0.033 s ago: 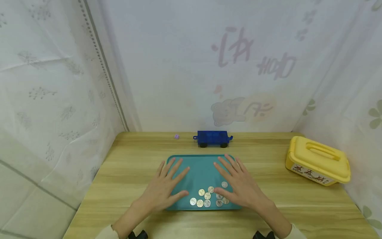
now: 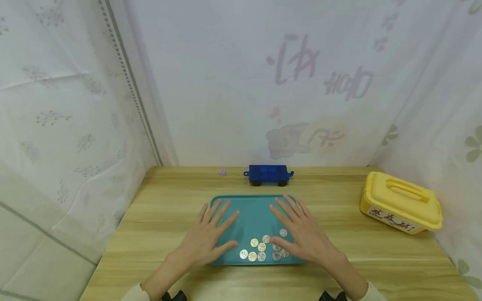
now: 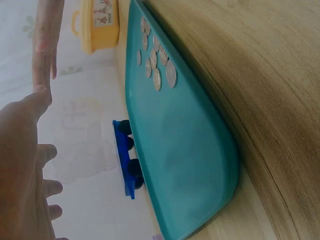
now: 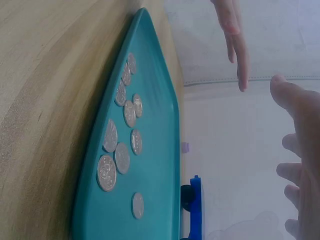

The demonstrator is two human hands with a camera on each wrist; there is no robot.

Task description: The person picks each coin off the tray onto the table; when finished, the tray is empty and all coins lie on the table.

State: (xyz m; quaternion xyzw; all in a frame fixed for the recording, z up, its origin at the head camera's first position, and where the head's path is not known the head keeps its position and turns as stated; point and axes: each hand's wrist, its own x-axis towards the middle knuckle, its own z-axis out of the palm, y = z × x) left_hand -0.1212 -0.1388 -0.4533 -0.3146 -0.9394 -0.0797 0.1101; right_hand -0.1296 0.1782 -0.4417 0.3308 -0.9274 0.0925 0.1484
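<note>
A teal tray (image 2: 248,217) lies on the table, with several silver coins (image 2: 261,256) gathered at its near edge and right part. Above the tray's left side my left hand (image 2: 205,238) hovers, fingers spread and holding nothing. My right hand (image 2: 305,236) is held likewise over the right side, its thumb above some coins and partly covering them from the head view. In the left wrist view, a gap separates the left hand (image 3: 22,165) from the tray (image 3: 175,140). The right wrist view shows the right hand (image 4: 310,145) raised too, apart from the coins (image 4: 122,157).
Behind the tray stands a blue toy wagon (image 2: 268,173) with black wheels. To its left is a tiny purple piece (image 2: 223,172). A yellow lidded box (image 2: 401,202) with a handle sits at the right. White patterned cloth (image 2: 226,83) hangs around the table (image 2: 158,221).
</note>
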